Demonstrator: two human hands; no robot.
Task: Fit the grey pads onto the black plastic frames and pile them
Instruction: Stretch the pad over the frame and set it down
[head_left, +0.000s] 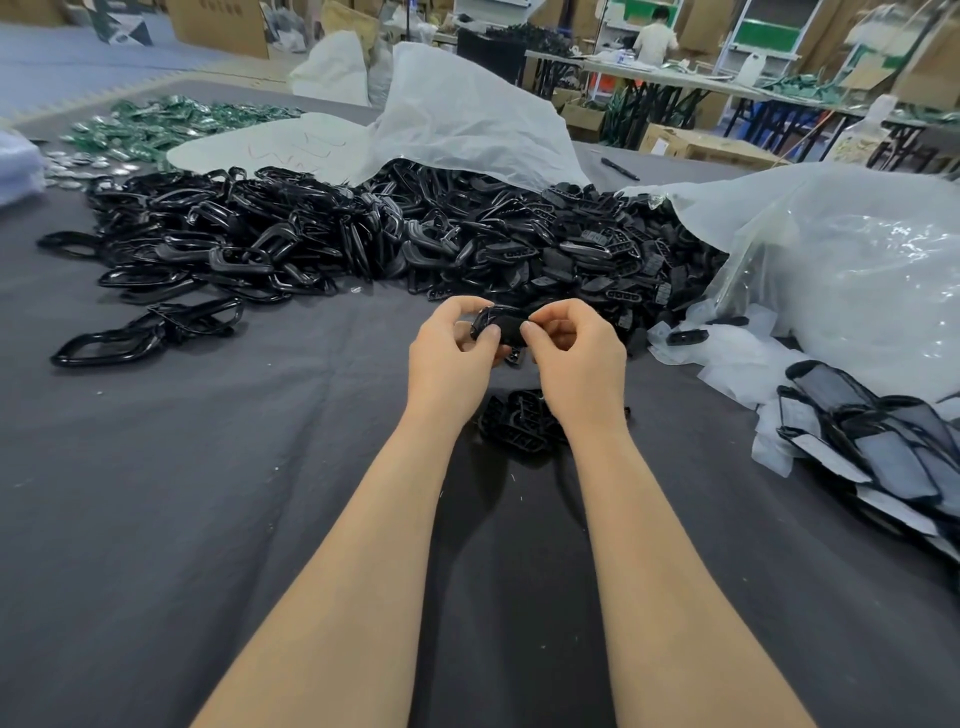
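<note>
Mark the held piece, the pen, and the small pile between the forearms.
held piece (498, 325): head view, middle of its visible black face.
pen (620, 169): head view, mid-barrel.
small pile (514, 426): head view, top black piece.

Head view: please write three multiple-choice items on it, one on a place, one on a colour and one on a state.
1. Where do the grey pads lie?
A. at the right edge of the table
B. on the far left
C. between the forearms

2. What colour are the packets beyond the black frames?
A. red
B. green
C. yellow

3. How is the black plastic part in the middle?
A. lying free on the cloth
B. inside a closed bag
C. held by both hands

Key: 1 A, they lie stacked at the right edge. 2 B, the packets are green. 3 C, the fingers of the left hand and the right hand pinch it.
</note>
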